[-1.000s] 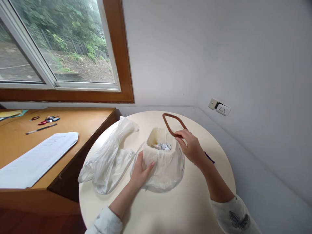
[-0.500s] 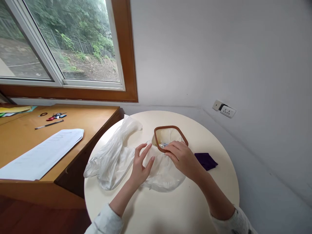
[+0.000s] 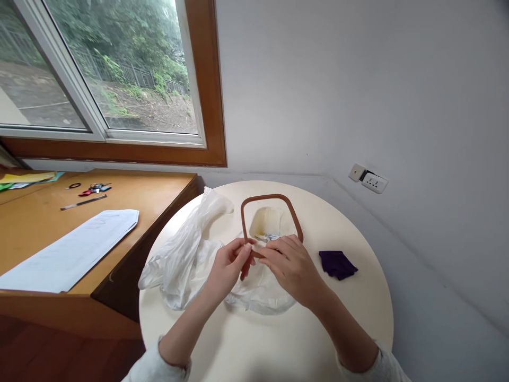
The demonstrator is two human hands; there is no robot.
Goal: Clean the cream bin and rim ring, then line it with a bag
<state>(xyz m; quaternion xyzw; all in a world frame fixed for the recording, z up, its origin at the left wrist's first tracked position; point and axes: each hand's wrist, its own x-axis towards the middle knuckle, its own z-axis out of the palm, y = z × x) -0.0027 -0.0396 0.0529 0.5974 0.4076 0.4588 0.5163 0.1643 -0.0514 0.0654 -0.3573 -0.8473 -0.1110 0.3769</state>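
Holding a brown rounded-square ring frame (image 3: pixel 267 197) in both hands over a white plastic-covered container (image 3: pixel 264 297) on the round cream table (image 3: pixel 246 350).
Left hand (image 3: pixel 226 265): thumb and fingertips pinching the frame's near-left corner. Right hand (image 3: pixel 292 268): fingers curled over its near side, partly hiding it; far side up, tilted. Pale film shows between the fingertips; can't tell which part it belongs to. Container mouth shows through the frame, blue-and-white bits inside. Crumpled translucent white plastic bag (image 3: pixel 181 260) at left of container, dark purple folded cloth (image 3: pixel 338 264) well apart at right. Wooden desk (image 3: pixel 159 185) at far left holds white paper sheets (image 3: pixel 75 249).
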